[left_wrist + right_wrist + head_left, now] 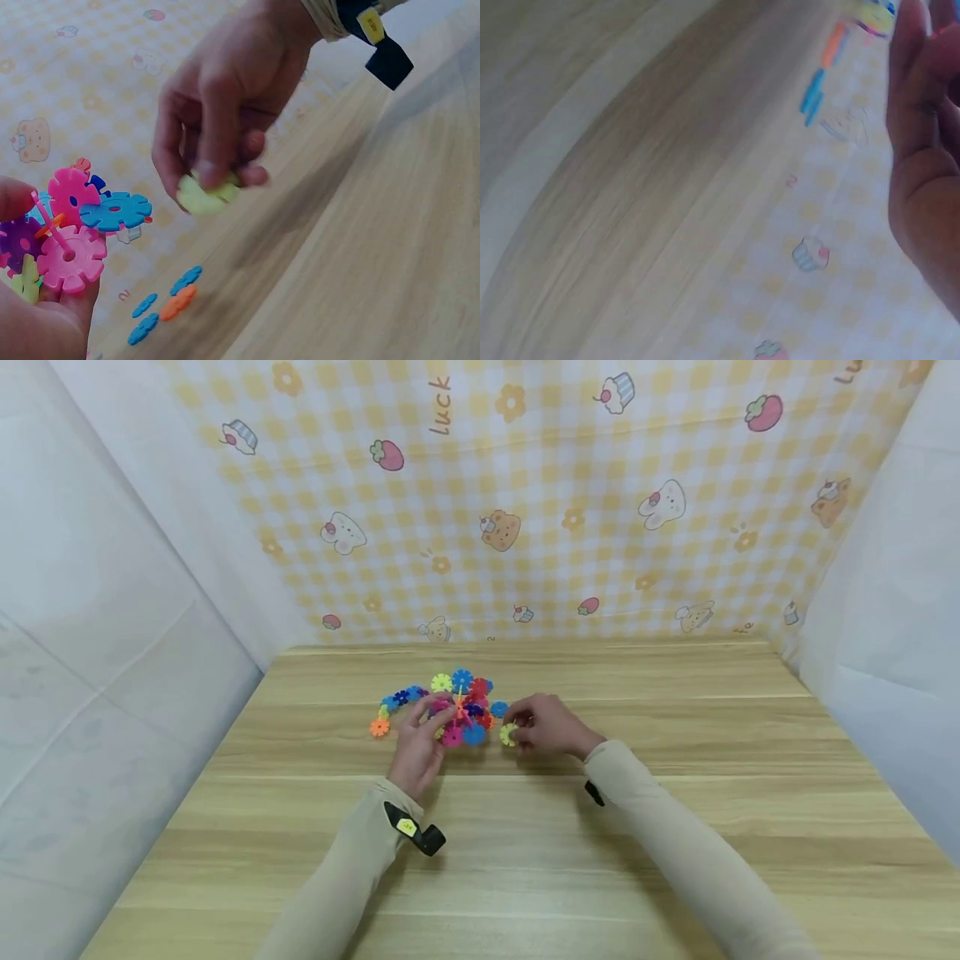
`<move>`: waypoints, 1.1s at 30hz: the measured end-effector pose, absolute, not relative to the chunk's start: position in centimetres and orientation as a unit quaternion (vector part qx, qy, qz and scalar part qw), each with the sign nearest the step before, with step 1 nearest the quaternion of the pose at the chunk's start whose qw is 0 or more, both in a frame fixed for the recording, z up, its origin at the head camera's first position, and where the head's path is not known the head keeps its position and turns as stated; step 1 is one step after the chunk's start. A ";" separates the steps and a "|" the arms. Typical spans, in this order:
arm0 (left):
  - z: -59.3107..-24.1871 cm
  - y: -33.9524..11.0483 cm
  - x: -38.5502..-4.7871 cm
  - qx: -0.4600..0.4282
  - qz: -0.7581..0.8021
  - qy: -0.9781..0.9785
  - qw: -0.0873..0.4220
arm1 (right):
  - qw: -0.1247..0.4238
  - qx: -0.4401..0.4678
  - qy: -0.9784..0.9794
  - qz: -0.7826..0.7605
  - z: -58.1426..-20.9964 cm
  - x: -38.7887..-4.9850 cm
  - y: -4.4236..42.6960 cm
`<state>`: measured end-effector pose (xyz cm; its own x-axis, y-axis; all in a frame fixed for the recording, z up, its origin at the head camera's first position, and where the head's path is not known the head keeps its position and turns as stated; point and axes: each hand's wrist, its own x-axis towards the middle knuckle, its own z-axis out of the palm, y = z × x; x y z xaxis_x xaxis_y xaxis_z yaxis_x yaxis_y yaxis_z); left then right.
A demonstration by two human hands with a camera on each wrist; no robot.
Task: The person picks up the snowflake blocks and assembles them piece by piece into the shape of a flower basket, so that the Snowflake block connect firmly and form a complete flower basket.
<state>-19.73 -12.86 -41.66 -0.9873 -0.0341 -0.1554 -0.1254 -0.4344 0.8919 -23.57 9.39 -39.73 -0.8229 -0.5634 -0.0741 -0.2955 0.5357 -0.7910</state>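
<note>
My left hand [418,750] holds a cluster of interlocking snowflake discs [474,734] in pink, blue, red, purple and yellow. In the left wrist view, a pink disc [71,259] of this cluster faces the camera, with a blue disc [115,211] slotted in above it. Just to the right, my right hand [553,727] pinches one yellow-green disc [202,198] between thumb and fingers, apart from the cluster. The right wrist view catches only part of the right hand [928,161], and the pinched disc cannot be made out for certain there.
A curved row of blue discs [401,697] ending in an orange disc [379,727] lies left of the left hand. Behind the hands, more loose discs lie on the wooden table [525,860], among them an orange one [180,301]. A checked cloth [480,468] hangs at the back.
</note>
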 end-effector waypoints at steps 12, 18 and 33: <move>-42.6 -9.9 -19.6 -0.079 0.851 0.518 0.031 | 0.074 -0.155 0.827 -0.535 -38.8 -22.6 10.4; -42.8 -8.5 -19.5 -0.069 0.849 0.523 0.030 | 0.060 -0.109 0.829 -0.546 -39.0 -22.1 10.3; -42.7 -5.7 -19.1 -0.086 0.827 0.554 -0.053 | -0.047 -0.077 0.812 -0.577 -39.9 -21.7 9.2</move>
<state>-19.11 -5.68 -42.73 -0.9794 -0.1832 -0.0844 -0.0083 -0.3816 0.9243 -21.71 9.24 -39.88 -0.9836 -0.0710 0.1659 -0.1800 0.3219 -0.9295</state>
